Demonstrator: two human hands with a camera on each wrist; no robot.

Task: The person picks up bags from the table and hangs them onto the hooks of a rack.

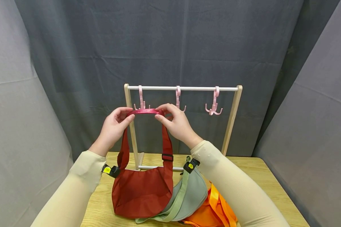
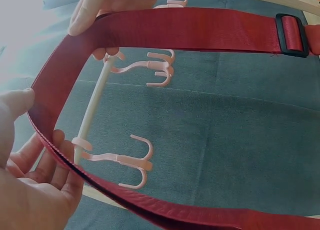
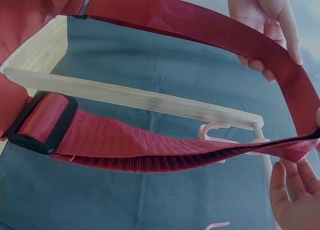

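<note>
A dark red shoulder bag (image 1: 143, 190) hangs by its strap (image 1: 146, 111) between two hands, its bottom close to the table. The left hand (image 1: 113, 126) pinches the strap's left top bend between thumb and fingers. At the right bend, the right hand (image 1: 176, 122) pinches the same strap. Between them the strap's top runs nearly level, in front of the left pink hook (image 1: 141, 97) of a rack. In the left wrist view, the strap (image 2: 185, 29) loops wide past both hands. A black buckle (image 3: 45, 122) shows on it in the right wrist view.
The rack's white bar (image 1: 159, 88) carries a middle pink hook (image 1: 178, 94) and a right one (image 1: 215, 102), between wooden posts (image 1: 232, 119). On the wooden table (image 1: 261, 183), a grey-green bag (image 1: 191, 195) and an orange bag (image 1: 207, 211) lie beside the red bag.
</note>
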